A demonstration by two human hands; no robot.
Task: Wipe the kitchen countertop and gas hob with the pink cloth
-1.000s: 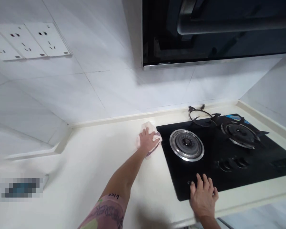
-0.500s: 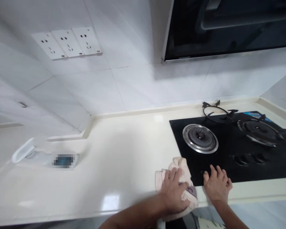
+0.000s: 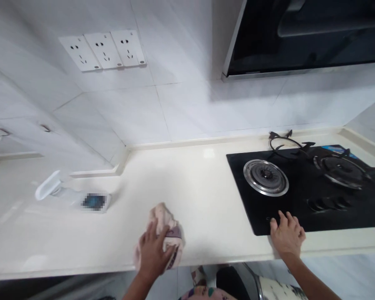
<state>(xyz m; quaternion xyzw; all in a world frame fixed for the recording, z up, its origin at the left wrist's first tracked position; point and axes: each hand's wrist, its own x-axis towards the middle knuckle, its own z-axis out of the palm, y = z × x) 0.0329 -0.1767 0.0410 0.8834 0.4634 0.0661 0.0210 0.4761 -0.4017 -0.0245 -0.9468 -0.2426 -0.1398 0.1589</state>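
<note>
My left hand [image 3: 152,250] presses a pale pink cloth [image 3: 164,217] onto the cream countertop [image 3: 203,200], close to its front edge. The cloth is crumpled and has a purple band with dark lettering; part of it is hidden under my palm. My right hand [image 3: 287,235] rests over the front edge of the black gas stove [image 3: 253,212], fingers apart and holding nothing. Behind that hand is the left burner [image 3: 266,178], with no pan support on it.
A detached pan support [image 3: 287,143] leans at the back of the stove, and the right burner [image 3: 340,168] carries its own. A white spray bottle [image 3: 65,195] lies on its side at left. Sockets [image 3: 103,51] line the wall; a black range hood [image 3: 300,41] overhangs the stove.
My left hand has slid left across the countertop with the cloth, away from the stove. My right hand stays at the stove's front edge. The view has shifted slightly left.
</note>
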